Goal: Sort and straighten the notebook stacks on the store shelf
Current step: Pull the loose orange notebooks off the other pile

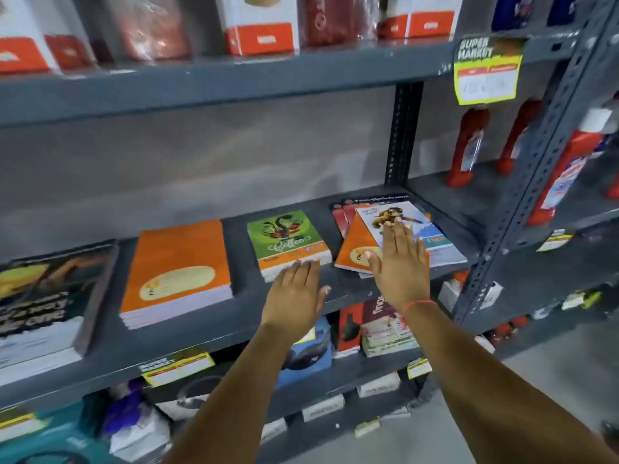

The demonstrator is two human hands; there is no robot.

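Note:
Notebook stacks lie flat on the grey middle shelf (pixel 449 216). From left: a dark-covered stack (pixel 50 296), an orange stack (pixel 177 269), a green "Coffee" stack (pixel 284 237), and a messy fanned pile at the right, with an orange notebook (pixel 353 249) and a white cartoon-cover notebook (pixel 402 217) askew over red ones (pixel 340 214). My left hand (pixel 294 296) is open, fingertips at the front edge of the green stack. My right hand (pixel 398 262) lies flat and open on the messy pile.
A slotted steel upright (pixel 522 195) stands right of the pile, with red bottles (pixel 467 145) beyond it. Orange-and-white boxes (pixel 261 25) fill the shelf above. A yellow price tag (pixel 487 72) hangs from it. Boxed goods (pixel 385 329) sit on the shelf below.

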